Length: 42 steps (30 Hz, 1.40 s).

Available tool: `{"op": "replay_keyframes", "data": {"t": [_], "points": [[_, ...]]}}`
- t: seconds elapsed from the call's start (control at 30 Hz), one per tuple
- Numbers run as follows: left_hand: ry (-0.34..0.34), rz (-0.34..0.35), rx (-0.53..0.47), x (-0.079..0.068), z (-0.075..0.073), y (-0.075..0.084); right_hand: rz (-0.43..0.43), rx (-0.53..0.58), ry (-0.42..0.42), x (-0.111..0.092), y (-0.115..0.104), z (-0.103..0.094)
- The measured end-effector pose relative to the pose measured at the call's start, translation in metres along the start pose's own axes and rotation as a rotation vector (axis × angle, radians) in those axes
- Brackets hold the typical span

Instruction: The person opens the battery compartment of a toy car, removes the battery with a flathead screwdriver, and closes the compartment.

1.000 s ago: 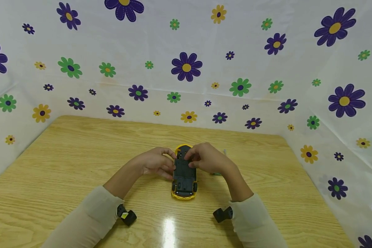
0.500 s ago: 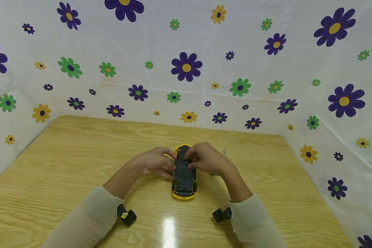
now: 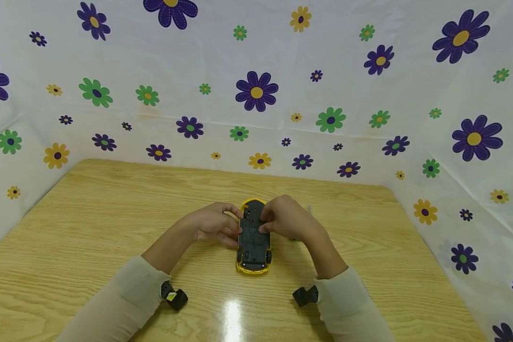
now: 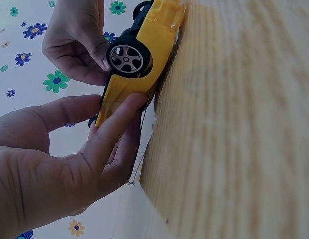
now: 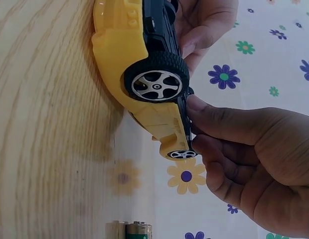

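Note:
A yellow toy car [image 3: 254, 247] lies upside down at the middle of the table, its black underside facing up. My left hand [image 3: 213, 223] holds its left side; in the left wrist view, the thumb is at the chassis edge and the fingers [image 4: 119, 114] lie along the yellow body. From the other side my right hand [image 3: 288, 218], fingers curled, grips at the underside with thumb and fingertips. In the right wrist view the thumb [image 5: 197, 103] rests near the silver-rimmed wheel [image 5: 157, 85]. A small red spot [image 3: 251, 221] shows on the underside.
A green and silver battery [image 5: 138, 231] stands out at the bottom of the right wrist view. Past my right hand pokes a thin pale rod [image 3: 310, 209], mostly hidden. A flowered cloth [image 3: 256, 128] walls the wooden table [image 3: 145, 199] at the back and sides.
My right fingertips have shifted slightly right on the underside, uncovering the red spot. The left hand and the car stay nearly in place.

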<state>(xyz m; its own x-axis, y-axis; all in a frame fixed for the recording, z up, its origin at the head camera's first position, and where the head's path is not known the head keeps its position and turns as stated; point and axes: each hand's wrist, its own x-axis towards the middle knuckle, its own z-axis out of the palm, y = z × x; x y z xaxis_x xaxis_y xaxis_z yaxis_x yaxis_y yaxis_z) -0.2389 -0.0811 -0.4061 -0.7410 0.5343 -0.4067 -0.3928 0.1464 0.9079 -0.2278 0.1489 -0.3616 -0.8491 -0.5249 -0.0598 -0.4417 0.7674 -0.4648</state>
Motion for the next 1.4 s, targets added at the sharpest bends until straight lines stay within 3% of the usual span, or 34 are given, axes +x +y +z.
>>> {"op": "replay_keyframes", "data": {"t": [0.27, 0.5, 1.4], "points": [[-0.008, 0.005, 0.012, -0.0007, -0.0024, 0.0023, -0.034, -0.015, -0.02, 0.0024, -0.0003, -0.0006], [-0.011, 0.009, 0.026, -0.0003, -0.0038, 0.003, -0.011, -0.009, -0.04, 0.0044, -0.0005, 0.0015], [-0.012, 0.013, -0.003, 0.0011, -0.003, -0.0011, -0.051, 0.021, -0.005, 0.0028, 0.0051, 0.0021]]}}
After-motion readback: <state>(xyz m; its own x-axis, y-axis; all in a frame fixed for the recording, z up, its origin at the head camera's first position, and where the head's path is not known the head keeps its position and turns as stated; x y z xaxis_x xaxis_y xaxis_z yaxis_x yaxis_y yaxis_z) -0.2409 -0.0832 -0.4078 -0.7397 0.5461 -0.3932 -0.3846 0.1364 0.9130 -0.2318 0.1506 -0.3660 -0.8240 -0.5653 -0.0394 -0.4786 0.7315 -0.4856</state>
